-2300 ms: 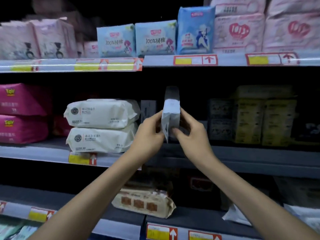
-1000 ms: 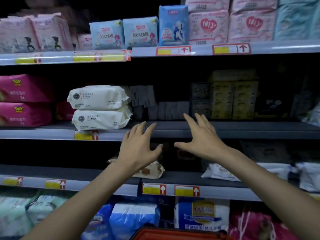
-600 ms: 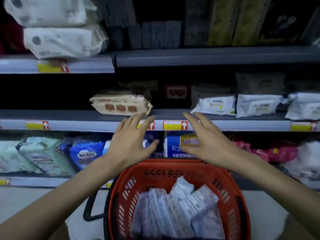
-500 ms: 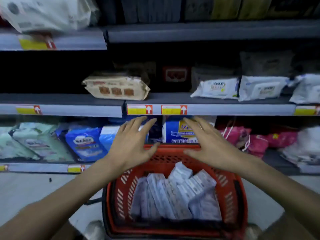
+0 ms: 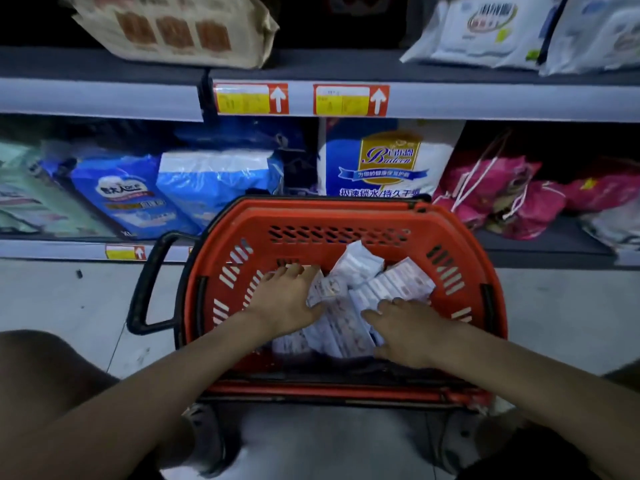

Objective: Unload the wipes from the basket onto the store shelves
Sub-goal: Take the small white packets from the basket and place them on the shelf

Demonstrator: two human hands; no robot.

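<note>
A red plastic basket (image 5: 332, 211) stands on the floor in front of me, with several small white wipe packs (image 5: 403, 282) lying loose inside. Both my hands are down in it. My left hand (image 5: 284, 301) rests palm down on the left side of the pile, fingers extended, its thumb against one tilted pack (image 5: 325, 292). My right hand (image 5: 405, 336) lies flat on the packs at the right, fingers spread. Neither hand visibly encloses a pack. The packs under my hands are hidden.
The grey shelf edge (image 5: 104, 98) with price tags runs across the top, carrying a beige pack (image 5: 173, 29) and white wipe packs (image 5: 485, 32). The lowest shelf holds blue bags (image 5: 214, 181) and pink bags (image 5: 502, 195). The basket's black handle (image 5: 149, 282) sticks out left.
I set a pack upright on the middle shelf and let go. My view then dropped to the basket, and both open hands came down from above its rim onto the packs.
</note>
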